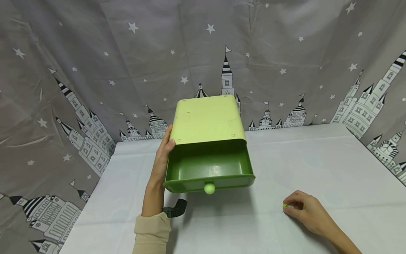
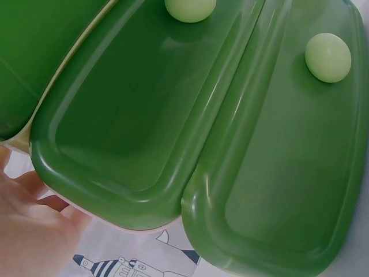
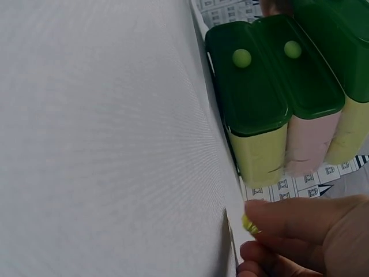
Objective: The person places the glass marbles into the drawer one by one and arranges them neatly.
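A small drawer unit with a pale yellow top (image 1: 207, 120) stands at the middle of the table. Its top green drawer (image 1: 209, 181) is pulled out and shows a bare inside, with a round light green knob (image 1: 209, 188) on the front. My left hand (image 1: 163, 155) lies along the unit's left side, thumb by the front edge; the left wrist view has its fingers (image 2: 34, 193) against the casing, partly hidden. Right of the unit, low over the white cloth, my right hand (image 1: 304, 211) pinches a small shiny yellow piece (image 3: 249, 225) between thumb and fingertips. Its kind cannot be told.
Lower closed green drawers (image 3: 245, 75) sit in yellow and pink casings (image 3: 311, 144), each with a round knob. White cloth (image 1: 301, 158) covers the table. Behind and to the sides hangs a grey curtain (image 1: 152, 63) printed with castles and stars.
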A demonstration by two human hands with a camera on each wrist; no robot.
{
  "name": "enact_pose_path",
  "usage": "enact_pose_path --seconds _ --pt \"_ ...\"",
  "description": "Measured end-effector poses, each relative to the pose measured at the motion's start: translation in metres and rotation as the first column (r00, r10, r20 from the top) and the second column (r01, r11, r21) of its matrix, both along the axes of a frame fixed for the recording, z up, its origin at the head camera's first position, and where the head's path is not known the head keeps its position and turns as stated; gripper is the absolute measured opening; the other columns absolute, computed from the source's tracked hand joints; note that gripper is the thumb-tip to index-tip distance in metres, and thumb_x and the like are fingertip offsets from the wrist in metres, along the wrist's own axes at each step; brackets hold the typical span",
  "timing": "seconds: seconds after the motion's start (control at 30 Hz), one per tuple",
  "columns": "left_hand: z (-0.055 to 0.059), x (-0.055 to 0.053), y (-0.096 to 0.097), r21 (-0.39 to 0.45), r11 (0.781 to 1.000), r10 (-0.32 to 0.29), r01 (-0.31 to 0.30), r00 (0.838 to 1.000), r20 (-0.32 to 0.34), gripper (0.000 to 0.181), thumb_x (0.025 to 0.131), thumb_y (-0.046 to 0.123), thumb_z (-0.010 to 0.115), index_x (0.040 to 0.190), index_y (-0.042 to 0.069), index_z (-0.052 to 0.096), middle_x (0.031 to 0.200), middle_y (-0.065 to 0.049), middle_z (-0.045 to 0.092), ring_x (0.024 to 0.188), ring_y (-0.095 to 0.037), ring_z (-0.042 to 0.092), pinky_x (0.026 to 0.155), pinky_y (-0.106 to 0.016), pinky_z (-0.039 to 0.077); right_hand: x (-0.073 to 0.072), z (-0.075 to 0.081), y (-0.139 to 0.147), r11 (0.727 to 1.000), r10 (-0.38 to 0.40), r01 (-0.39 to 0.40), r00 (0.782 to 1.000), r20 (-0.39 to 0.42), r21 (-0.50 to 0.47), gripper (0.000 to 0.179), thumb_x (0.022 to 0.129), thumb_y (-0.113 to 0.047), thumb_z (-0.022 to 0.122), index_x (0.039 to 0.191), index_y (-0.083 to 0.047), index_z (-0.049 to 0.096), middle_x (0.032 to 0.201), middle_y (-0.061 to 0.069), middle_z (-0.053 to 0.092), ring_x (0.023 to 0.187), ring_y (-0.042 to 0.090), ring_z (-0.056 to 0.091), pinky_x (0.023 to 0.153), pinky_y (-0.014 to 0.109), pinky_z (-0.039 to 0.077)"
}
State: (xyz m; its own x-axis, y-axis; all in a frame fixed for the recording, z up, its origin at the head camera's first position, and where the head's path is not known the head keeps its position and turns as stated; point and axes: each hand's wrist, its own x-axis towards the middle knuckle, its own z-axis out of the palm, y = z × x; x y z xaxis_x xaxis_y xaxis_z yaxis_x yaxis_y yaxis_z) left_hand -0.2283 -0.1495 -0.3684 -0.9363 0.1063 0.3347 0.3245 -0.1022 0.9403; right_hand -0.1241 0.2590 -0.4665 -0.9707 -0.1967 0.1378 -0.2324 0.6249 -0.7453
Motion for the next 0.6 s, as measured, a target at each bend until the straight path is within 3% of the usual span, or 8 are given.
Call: enact_pose_path --seconds 0.17,0.4,0.6 --pt "0.0 0.0 0.0 0.012 1.0 -0.007 0.007 1.0 0.014 0.065 0.1 0.028 0.041 0.16 0.021 0.018 0.162 0.005 0.017 0.145 -0.012 0.018 0.115 -0.043 0.016 0.0 0.001 0.002 0.998 0.001 -0.001 1.0 -0.001 -0.06 0.008 0.087 -0.011 0.076 0.094 -0.01 0.074 0.09 -0.005 0.067 0.077 0.005 0.059 0.068 0.024 0.05" --pt "0.0 0.0 0.0 -0.015 1.0 0.007 -0.007 1.0 0.008 0.064 0.099 0.03 0.041 0.159 0.021 0.019 0.162 0.006 0.017 0.145 -0.011 0.016 0.115 -0.044 0.014 0.002 0.008 0.001 0.975 -0.201 0.2 0.98 0.002 -0.099 0.017 0.091 -0.017 0.072 0.103 -0.005 0.074 0.096 0.001 0.072 0.082 0.004 0.065 0.072 0.019 0.05" --pt "0.0 0.0 -0.001 -0.027 1.0 0.016 -0.016 1.0 0.009 0.065 0.099 0.032 0.042 0.159 0.022 0.019 0.161 0.006 0.018 0.145 -0.011 0.016 0.115 -0.045 0.014 0.002 0.013 0.001 0.957 -0.256 0.253 0.967 -0.006 -0.139 0.022 0.093 -0.02 0.07 0.107 -0.003 0.074 0.098 0.006 0.072 0.083 0.001 0.065 0.071 0.016 0.049"
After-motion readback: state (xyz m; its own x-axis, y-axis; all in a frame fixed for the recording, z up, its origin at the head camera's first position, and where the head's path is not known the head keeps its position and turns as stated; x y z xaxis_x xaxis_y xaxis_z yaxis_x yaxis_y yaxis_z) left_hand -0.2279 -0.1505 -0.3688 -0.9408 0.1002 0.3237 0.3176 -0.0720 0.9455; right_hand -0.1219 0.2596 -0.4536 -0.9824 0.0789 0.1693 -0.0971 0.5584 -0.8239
